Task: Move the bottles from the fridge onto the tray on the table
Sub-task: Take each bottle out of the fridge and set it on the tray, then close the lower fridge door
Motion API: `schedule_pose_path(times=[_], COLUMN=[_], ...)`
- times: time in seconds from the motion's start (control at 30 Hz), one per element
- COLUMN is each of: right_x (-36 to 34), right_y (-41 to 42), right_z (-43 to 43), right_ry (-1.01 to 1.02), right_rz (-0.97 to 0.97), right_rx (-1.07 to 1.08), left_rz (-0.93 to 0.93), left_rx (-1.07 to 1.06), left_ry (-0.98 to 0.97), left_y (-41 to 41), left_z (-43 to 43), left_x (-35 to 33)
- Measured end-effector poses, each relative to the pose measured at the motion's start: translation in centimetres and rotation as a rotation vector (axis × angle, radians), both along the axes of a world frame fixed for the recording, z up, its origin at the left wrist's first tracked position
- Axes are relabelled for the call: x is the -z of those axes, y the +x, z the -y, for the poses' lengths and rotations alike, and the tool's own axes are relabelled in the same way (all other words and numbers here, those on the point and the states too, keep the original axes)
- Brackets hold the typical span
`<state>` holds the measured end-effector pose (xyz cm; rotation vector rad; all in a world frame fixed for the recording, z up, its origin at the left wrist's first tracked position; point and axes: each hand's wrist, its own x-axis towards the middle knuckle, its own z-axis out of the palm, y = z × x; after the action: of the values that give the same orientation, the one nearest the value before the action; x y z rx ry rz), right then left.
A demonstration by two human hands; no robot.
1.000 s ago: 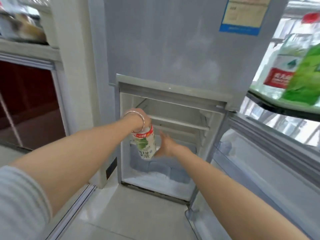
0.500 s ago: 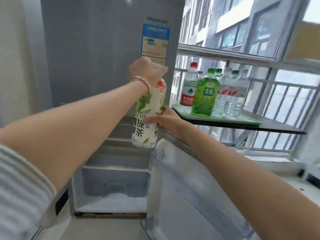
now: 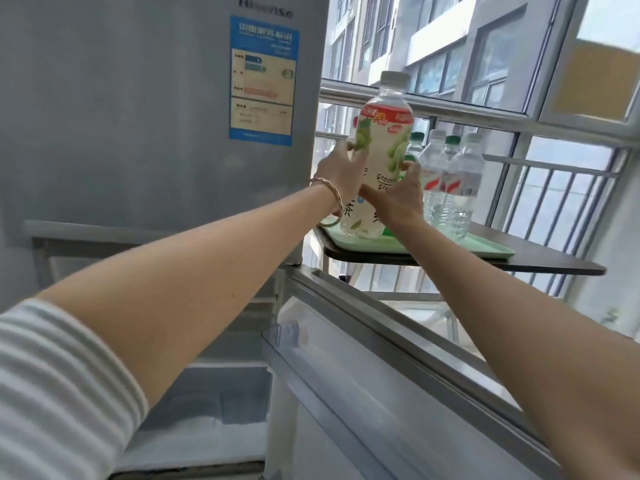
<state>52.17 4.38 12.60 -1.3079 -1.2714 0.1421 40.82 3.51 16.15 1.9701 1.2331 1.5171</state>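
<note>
Dark desk [image 3: 554, 266] by the window carries a green tray [image 3: 485, 250], with several water bottles [image 3: 462, 181] standing at its far side. Both hands are clamped on one upright tea bottle [image 3: 384, 140]: left hand [image 3: 341, 174] round its left side, right hand [image 3: 398, 200] round its lower right. Bottle base is at the tray's near left end; contact not discernible. Lower door [image 3: 381, 368] of the fridge [image 3: 138, 116] stands open.
</note>
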Motion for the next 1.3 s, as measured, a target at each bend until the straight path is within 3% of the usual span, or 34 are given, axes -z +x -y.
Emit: schedule_pose_path(times=[0.6,0.77,0.93,1.07,1.2,1.3], right_x=[1.9,4.0,7.0,9.2,10.5,10.7], right_y=[0.7,1.8,2.5,3.0,3.2,2.8], right_z=[-1.9,3.2,8.9,12.8,14.4,14.5], right_ry=[-0.131,-0.061,-0.537,-0.645,-0.638,-0.641], right_rz=[0.055,0.254,0.553,0.640,0.725,0.699], right_rx=[-0.063,0.088,-0.114,-0.156,-0.145,-0.140], left_rz=[-0.049,-0.286,-0.668,-0.847,-0.931,-0.842], left_rx=[0.048,-0.003,0.076,0.149,0.131,0.082], left_ry=[-0.094,-0.083,-0.208,-0.351,-0.337,-0.297], left_y=[0.0,-0.6,-1.4,-2.2,-2.1,-2.6], left_z=[-0.8,2.5,5.8,7.2,7.8,7.9], left_x=[3.6,5.2,7.9,10.7,13.3,15.1])
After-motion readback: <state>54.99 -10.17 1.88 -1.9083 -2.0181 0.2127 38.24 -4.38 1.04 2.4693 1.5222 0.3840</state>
